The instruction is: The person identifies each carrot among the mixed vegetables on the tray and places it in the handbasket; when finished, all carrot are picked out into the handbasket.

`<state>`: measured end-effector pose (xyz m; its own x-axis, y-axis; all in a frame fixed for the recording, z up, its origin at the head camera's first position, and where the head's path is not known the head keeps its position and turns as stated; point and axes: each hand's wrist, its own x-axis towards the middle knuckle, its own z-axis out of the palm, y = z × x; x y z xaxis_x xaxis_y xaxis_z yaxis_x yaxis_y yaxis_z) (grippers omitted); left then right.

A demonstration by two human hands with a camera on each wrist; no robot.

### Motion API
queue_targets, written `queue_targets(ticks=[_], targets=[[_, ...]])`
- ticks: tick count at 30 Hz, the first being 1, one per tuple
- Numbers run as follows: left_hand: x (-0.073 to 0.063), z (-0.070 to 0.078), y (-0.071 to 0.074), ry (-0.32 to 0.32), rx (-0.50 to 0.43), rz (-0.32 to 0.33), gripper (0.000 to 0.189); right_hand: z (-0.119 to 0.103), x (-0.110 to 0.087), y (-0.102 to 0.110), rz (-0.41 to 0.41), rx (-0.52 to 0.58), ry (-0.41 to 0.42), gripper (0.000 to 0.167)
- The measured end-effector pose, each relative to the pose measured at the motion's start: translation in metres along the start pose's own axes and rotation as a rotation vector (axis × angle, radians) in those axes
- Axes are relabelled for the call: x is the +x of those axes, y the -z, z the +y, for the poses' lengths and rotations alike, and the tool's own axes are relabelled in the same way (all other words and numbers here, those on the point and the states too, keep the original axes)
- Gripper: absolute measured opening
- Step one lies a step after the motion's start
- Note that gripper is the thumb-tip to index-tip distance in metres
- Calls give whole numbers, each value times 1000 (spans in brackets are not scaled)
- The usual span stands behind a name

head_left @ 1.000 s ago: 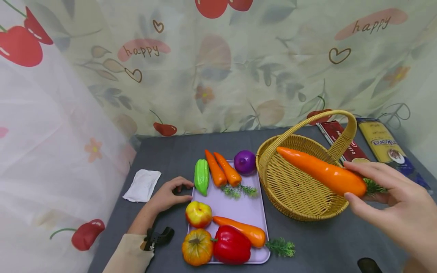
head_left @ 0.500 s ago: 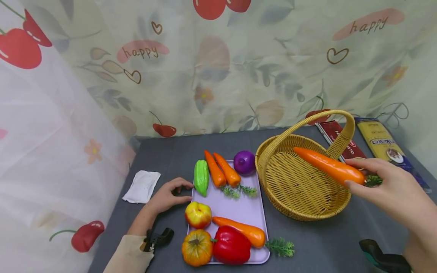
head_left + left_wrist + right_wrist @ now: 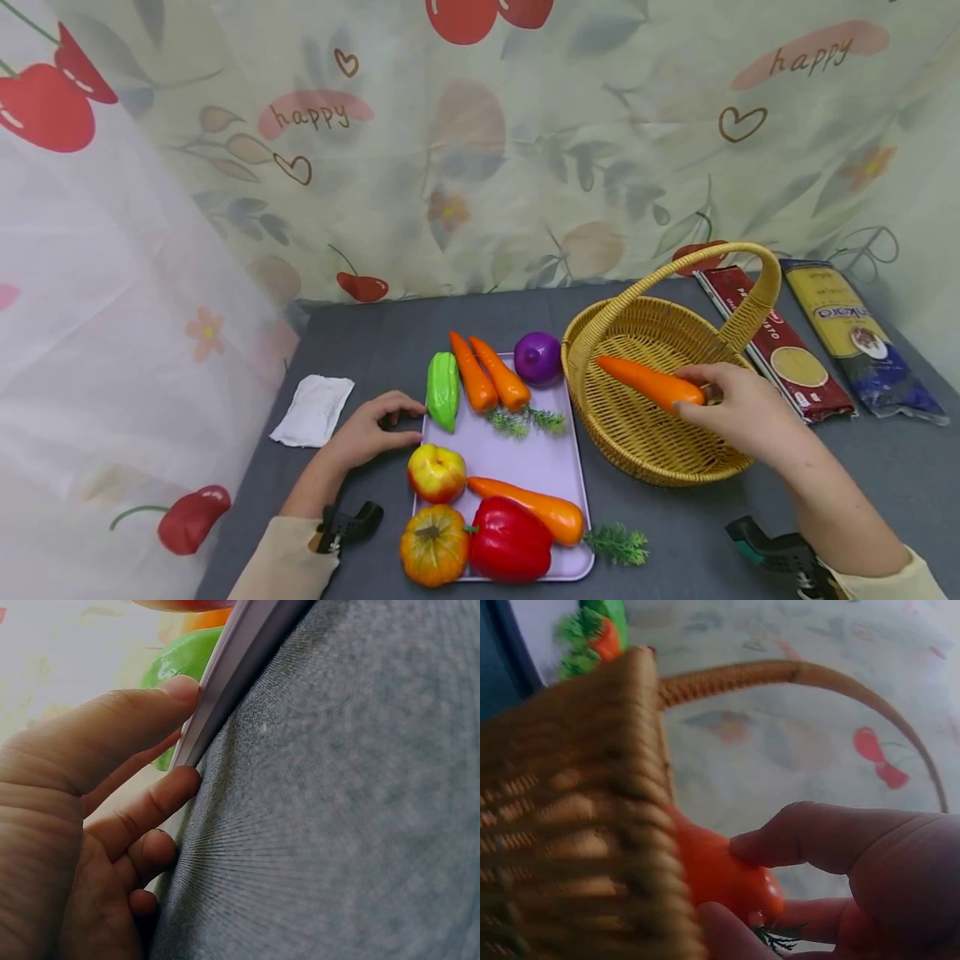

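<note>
My right hand (image 3: 738,408) pinches an orange carrot (image 3: 647,382) by its thick end, between thumb and fingers. The carrot lies over the opening of a yellow wicker basket (image 3: 652,473); in the right wrist view its thick end (image 3: 727,874) shows past the rim, with green leaves by the fingers. With loosely bent fingers, my left hand (image 3: 375,429) touches the left edge of a lilac tray (image 3: 517,457). Around that hand are a green vegetable (image 3: 443,390) and a yellow-red fruit (image 3: 437,472). In the left wrist view the thumb tip meets the tray's rim (image 3: 214,694).
The tray also bears two small carrots (image 3: 486,371), a purple onion-like ball (image 3: 537,358), another carrot (image 3: 558,510), a red bell pepper (image 3: 512,537) and a small pumpkin (image 3: 433,543). Two food packets (image 3: 795,358) lie right of the basket. A white packet (image 3: 312,410) lies left.
My right hand has carried the carrot leftward and lower, from the basket's right side to over its opening. The left hand and the tray have stayed put.
</note>
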<state>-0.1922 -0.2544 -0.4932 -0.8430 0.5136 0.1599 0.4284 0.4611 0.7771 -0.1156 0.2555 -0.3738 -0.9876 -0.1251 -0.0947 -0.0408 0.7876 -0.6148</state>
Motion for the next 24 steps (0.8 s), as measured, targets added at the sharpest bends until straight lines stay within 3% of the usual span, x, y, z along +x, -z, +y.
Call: queue_targets(ticks=[7, 16, 24], targets=[[0, 1, 2, 11, 9, -12, 36, -6, 7, -27, -7, -1, 43, 52], [-1, 39, 6, 10, -6, -20, 35, -7, 12, -52, -66, -9, 47, 51], [-1, 43, 8, 10, -10, -22, 35, -8, 12, -55, -89, -34, 39, 52]])
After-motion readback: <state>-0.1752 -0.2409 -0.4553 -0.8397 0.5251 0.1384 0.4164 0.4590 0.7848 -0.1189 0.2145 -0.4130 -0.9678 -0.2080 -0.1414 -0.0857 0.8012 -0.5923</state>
